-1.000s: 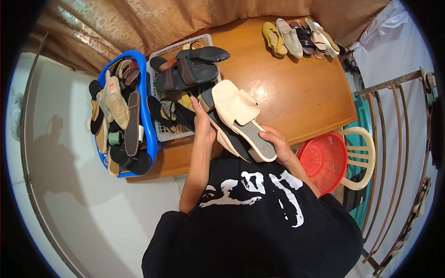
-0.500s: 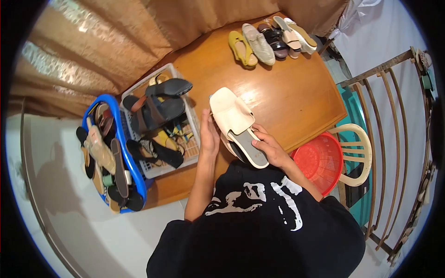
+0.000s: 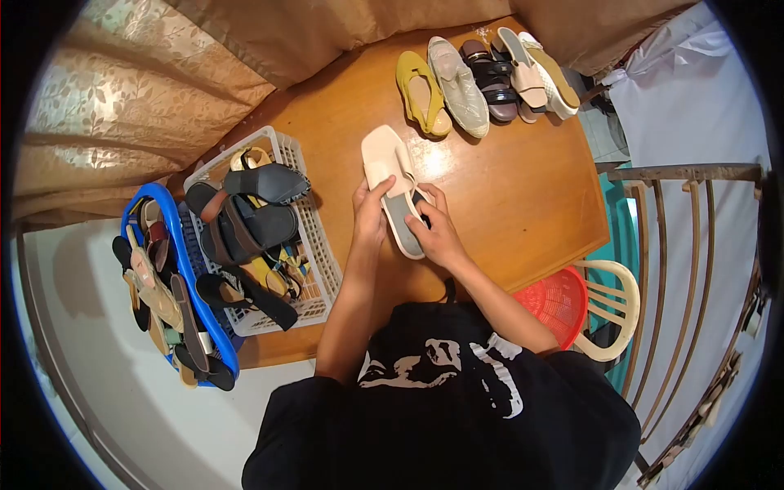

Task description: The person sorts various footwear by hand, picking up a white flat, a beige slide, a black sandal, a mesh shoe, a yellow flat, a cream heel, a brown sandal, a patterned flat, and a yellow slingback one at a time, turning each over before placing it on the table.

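Note:
A cream slide sandal (image 3: 386, 162) with a grey insole is held low over the wooden table (image 3: 523, 188); a second one seems stacked under it, mostly hidden. My left hand (image 3: 370, 214) grips its left side with fingers over the strap. My right hand (image 3: 433, 229) holds its heel end from the right. Both hands meet at the sandal's rear half.
A row of several shoes (image 3: 482, 73) lines the table's far edge. A white basket (image 3: 314, 253) full of dark sandals sits on the table's left, a blue basket (image 3: 196, 294) of footwear beside it. A red basket (image 3: 559, 302) rests on a cream plastic chair (image 3: 616, 306) at right. Curtain behind.
The cream sandal has gone from raised and tilted to low and flat over the table, farther forward. Both hands followed it and closed in around its heel end.

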Demonstrator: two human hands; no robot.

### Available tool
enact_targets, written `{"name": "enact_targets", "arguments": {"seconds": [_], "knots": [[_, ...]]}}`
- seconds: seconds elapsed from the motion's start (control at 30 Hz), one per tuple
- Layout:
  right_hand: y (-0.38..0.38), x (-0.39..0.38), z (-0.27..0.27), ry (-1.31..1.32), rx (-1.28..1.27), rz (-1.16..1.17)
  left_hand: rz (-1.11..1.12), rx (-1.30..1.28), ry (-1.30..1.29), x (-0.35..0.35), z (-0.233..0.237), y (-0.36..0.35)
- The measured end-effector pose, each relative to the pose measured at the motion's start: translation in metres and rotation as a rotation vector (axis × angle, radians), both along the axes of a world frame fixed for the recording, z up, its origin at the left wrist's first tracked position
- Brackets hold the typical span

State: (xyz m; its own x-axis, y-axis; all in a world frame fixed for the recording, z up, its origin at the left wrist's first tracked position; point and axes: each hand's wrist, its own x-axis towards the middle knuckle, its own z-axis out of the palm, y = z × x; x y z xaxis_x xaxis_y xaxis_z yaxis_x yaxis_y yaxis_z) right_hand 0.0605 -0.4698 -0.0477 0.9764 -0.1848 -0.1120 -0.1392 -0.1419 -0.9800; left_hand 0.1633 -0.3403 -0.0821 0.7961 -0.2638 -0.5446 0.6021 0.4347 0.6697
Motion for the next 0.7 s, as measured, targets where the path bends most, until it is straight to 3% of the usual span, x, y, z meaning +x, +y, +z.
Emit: {"name": "enact_targets", "arguments": {"seconds": [0.2,0.43,0.6,0.7], "knots": [[-0.013,0.063,-0.031,-0.061,-0.090,-0.049,0.186,0.085,-0.033,0.079,-0.026,-0.024],[-0.006,0.107,-0.055,-0.080,0.310,-0.188,0.106,0.136,-0.117,0.163,-0.041,-0.047],[-0.005,0.130,-0.072,-0.103,0.379,-0.274,0.149,0.210,-0.096,0.190,-0.063,-0.066],[-0.006,0.136,-0.071,-0.098,0.276,-0.310,0.167,0.283,-0.131,0.191,-0.069,-0.073]]}}
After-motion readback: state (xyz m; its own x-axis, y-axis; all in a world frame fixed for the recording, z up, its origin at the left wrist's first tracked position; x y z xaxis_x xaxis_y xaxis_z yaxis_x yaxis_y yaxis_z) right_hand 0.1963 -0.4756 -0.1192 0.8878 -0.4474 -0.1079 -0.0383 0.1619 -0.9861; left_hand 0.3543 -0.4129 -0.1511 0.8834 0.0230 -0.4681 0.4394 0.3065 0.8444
